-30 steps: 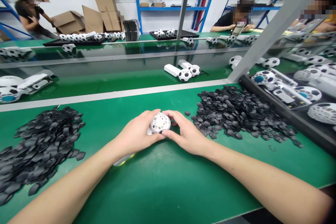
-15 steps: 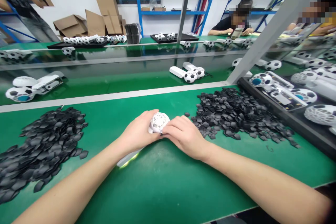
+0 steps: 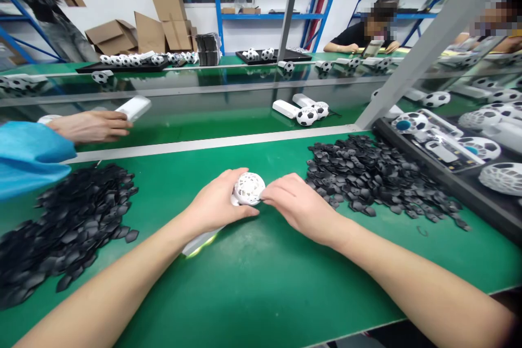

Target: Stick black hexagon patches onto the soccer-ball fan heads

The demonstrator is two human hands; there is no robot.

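My left hand is wrapped round a white ball-shaped shell with many openings. Its pale handle runs under my palm, with a yellow-green glow along one edge. At the shell's right side, my right hand pinches a small dark piece against or close to the rim. Loose black pieces form one pile on the left and another on the right of the green table.
A co-worker's hand in a blue sleeve holds a white part at the left. Football-patterned units lie on the belt beyond the ledge. A black tray and a slanted post stand at the right.
My right hand has drawn slightly right, away from the shell. A co-worker's blue-sleeved arm has come in from the left, and the unit there is lifted. The belt's units appear shifted right.
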